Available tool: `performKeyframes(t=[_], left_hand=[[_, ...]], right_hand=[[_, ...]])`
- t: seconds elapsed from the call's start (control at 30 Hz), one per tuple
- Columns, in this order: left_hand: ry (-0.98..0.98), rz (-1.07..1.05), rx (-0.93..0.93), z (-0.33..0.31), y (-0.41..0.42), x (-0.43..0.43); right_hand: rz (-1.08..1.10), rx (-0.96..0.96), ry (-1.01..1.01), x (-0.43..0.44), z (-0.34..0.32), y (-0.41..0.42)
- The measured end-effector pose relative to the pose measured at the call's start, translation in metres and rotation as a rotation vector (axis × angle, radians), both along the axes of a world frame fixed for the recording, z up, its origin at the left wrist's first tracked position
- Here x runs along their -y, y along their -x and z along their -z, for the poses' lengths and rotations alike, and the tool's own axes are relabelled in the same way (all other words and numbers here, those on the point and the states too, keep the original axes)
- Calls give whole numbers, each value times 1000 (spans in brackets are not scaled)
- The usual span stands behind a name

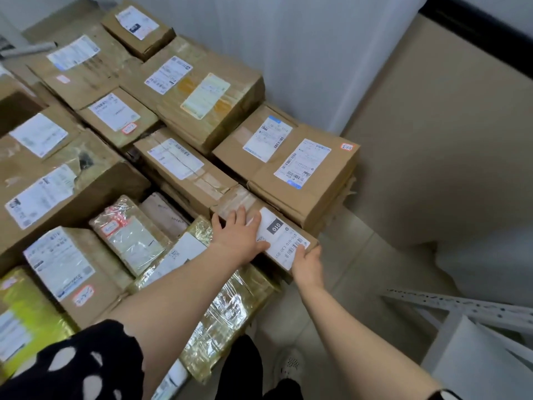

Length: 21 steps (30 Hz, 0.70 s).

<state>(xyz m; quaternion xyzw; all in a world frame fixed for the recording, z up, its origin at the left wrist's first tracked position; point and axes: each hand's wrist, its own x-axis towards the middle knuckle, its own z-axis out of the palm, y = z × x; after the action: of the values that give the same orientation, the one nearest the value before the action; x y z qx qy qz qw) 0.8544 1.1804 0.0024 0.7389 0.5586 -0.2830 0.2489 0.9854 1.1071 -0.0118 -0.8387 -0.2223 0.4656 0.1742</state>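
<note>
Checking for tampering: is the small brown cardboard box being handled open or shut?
Shut: the small brown cardboard box has a flat top under tape and a white label.

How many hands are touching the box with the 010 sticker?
2. The left hand lies flat on top of the box. The right hand grips its near corner. No other hands show.
</note>
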Motion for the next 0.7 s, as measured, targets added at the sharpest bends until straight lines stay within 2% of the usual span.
performKeyframes(t=[0.17, 0.43, 0.7], left_hand=[[6, -1, 8, 3, 2, 2], [-53, -14, 11, -17, 5, 9], [-199, 11, 18, -94, 18, 44]], right_hand=[[-18, 19, 1, 1, 2, 1], [9, -57, 2, 3, 0, -4], [-107, 95, -109, 31, -72, -6]])
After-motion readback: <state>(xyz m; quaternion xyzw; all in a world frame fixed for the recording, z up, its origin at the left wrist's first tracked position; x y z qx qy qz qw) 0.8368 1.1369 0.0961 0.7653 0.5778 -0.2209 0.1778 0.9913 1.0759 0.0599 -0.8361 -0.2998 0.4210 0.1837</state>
